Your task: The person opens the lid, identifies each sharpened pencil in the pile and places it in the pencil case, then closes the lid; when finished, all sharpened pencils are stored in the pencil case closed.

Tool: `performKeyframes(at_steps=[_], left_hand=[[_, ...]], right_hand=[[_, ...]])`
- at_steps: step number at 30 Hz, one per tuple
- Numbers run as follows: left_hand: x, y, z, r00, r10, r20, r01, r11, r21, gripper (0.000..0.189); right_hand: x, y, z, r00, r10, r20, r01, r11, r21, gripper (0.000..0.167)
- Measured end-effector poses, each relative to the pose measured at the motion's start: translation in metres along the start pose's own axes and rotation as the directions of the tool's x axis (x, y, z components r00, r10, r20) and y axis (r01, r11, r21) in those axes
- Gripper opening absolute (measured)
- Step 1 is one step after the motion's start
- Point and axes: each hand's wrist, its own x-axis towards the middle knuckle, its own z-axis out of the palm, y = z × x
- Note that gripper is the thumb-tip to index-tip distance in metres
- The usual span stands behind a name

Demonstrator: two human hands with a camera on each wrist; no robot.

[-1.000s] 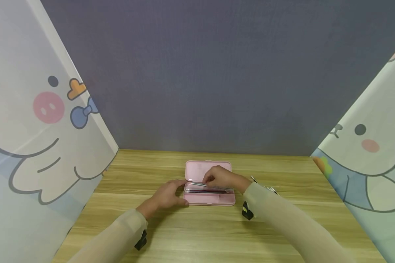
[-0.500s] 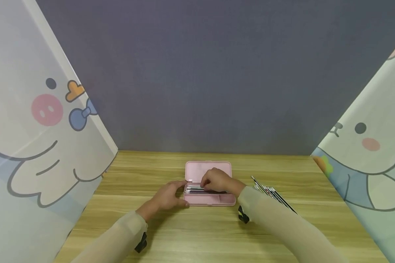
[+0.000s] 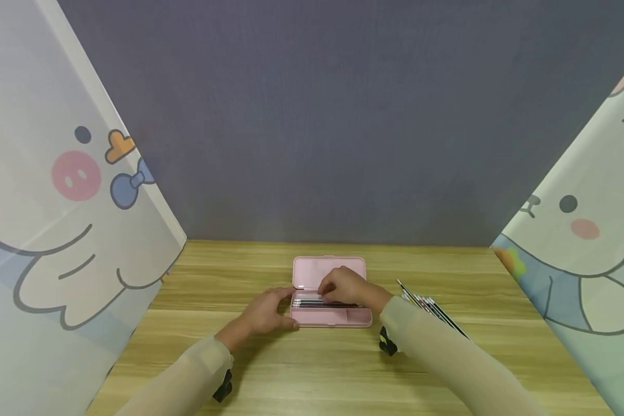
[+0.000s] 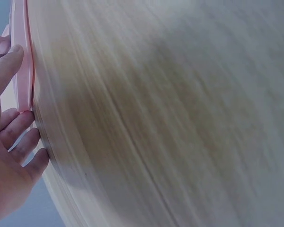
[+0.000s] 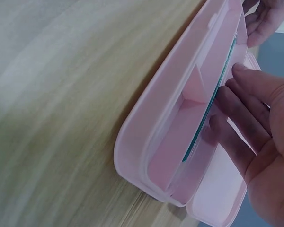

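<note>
A pink pencil case [image 3: 319, 316] lies on the table with its lid [image 3: 307, 271] folded back. My left hand [image 3: 264, 311] holds its left end, thumb at the front corner and fingers at the back corner. Several pencils [image 3: 307, 303] lie lengthwise in the rear compartment. My right hand [image 3: 345, 286] reaches over that compartment, fingers bent downward close to the pencils. In the right wrist view, a teal pencil [image 5: 208, 111] runs along the case beside the fingertips [image 5: 220, 124], and the thumb stands apart from the lower fingers. The front compartment has a small divider near its right end.
Several loose dark pencils [image 3: 431, 306] lie in a heap on the wooden table [image 3: 312, 370], right of the case and partly under the right forearm. A grey panel [image 3: 312, 121] stands behind the table, with cartoon-printed panels at both sides.
A light-coloured pencil under my right hand has come down among the others in the rear compartment. The right hand has shifted slightly left and nearer. My left hand stays on the case.
</note>
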Motion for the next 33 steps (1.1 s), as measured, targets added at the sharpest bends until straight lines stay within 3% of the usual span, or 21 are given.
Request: performKeyframes(at_steps=[9,17,25,33], left_hand=[[0.0,-0.002,0.001,1.0,0.015,0.002,-0.015,1.0,-0.011,0.087],[0.0,0.0,-0.001,1.0,0.01,-0.001,-0.01,1.0,-0.018,0.088],[0.004,-0.004,0.002,0.999,0.032,-0.003,-0.032,0.999,0.001,0.088],[0.002,-0.006,0.003,1.0,0.02,-0.002,-0.02,1.0,0.003,0.087]], right_hand=[[-0.009,0.008,-0.005,0.999,-0.042,-0.012,0.044,0.982,0.185,0.017],[-0.036,0.019,-0.049,0.993,-0.09,-0.073,0.107,0.955,0.277,0.031],[-0.096,0.053,-0.088,0.986,0.045,-0.16,0.0,0.963,0.27,0.028],[-0.163,0.093,-0.093,0.966,0.083,-0.246,-0.014,0.963,0.268,0.025]])
